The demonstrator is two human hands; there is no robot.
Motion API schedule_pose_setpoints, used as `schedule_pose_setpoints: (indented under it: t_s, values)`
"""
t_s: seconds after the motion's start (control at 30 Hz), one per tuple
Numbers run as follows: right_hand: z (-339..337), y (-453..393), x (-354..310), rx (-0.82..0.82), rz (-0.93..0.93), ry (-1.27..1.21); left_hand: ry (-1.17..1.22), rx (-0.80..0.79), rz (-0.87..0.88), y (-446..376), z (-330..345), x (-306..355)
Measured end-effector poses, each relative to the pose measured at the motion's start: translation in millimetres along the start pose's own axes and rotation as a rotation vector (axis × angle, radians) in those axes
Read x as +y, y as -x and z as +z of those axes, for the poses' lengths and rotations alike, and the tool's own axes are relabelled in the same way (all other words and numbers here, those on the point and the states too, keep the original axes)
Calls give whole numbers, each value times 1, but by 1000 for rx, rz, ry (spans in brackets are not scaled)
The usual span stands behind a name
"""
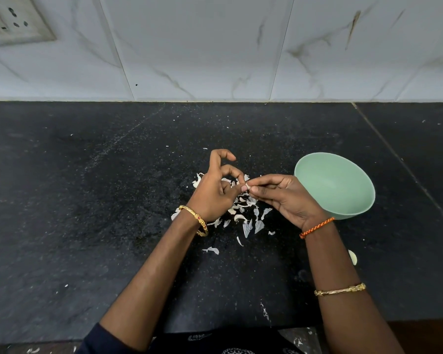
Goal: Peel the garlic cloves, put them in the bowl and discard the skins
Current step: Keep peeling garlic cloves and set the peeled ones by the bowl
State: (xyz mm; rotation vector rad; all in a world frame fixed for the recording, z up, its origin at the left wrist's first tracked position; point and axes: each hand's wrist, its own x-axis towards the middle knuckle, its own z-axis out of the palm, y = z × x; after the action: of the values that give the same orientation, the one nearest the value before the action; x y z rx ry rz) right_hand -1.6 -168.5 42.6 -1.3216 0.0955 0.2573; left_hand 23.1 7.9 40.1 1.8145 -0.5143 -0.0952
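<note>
From my remote seat, both hands meet above a dark stone counter (87, 200), working a single garlic clove (245, 188) held between them just over a scatter of papery skins (248, 221). The left hand (215, 192) pinches the clove between thumb and a bent finger, its other fingers curled up and away; the right hand (279, 194) has its fingertips closed on the clove's other end, seemingly picking at the skin there. So little of the clove shows that I cannot tell how much skin remains on it. A pale green bowl (353, 208) stands just beside the right hand, tipped toward the camera by the wide lens, and I can see no cloves in the part of it that shows. A pale piece (353, 257), perhaps another clove, lies by the right forearm. I judge the clove small, light and firm, likely slick once bared, so it wants a steady pinch at its ends while a nail lifts the skin at the tip. The skins look dry, brittle and feather-light; they would scatter at a breath and are best swept together for discarding.
</note>
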Motion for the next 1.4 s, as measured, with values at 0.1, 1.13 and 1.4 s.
schedule_pose_setpoints:
  t_s: [0.1,1.13,1.4]
  values:
    - [1,0,0,12,11,-29,-84,-3,59,3,4,1]
    - [21,0,23,259,-104,-251,200,260,-279,-1,15,-13]
    - [24,2,26,306,-244,-13,240,207,-309,2,14,-9]
